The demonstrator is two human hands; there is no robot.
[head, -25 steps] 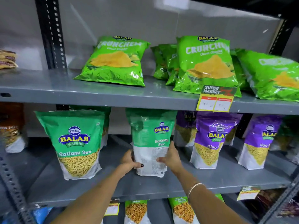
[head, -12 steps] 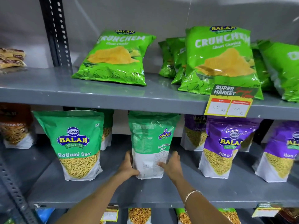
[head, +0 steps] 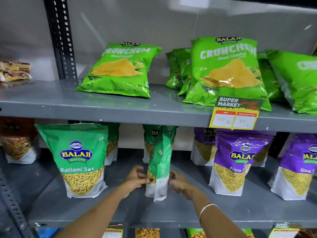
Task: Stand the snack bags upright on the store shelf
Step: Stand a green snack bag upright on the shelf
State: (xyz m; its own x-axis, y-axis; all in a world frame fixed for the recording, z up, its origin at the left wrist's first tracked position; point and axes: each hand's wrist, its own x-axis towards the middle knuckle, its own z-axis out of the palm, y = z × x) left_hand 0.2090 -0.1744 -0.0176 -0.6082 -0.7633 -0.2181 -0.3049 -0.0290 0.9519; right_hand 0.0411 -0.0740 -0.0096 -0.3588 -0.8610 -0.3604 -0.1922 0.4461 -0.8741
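A green and white Ratlami Sev bag (head: 160, 162) stands upright on the middle shelf (head: 120, 212), turned edge-on to me. My left hand (head: 137, 177) pinches its left side near the bottom. My right hand (head: 180, 183) sits at its right side with fingers spread, touching or just off the bag. Another Ratlami Sev bag (head: 77, 158) stands upright to the left, front facing out. Behind the turned bag, a further green bag (head: 151, 143) is partly hidden.
Purple Aloo Sev bags (head: 238, 162) stand to the right. The upper shelf (head: 120, 109) carries green Crunchem bags, one (head: 120, 71) leaning back, and a yellow price tag (head: 235, 115). A black upright post (head: 60, 38) rises at the left. More packs show below.
The held green bag has rotated from showing its broad face to edge-on. Both hands shifted lower on its sides. The view has moved closer and slightly right.
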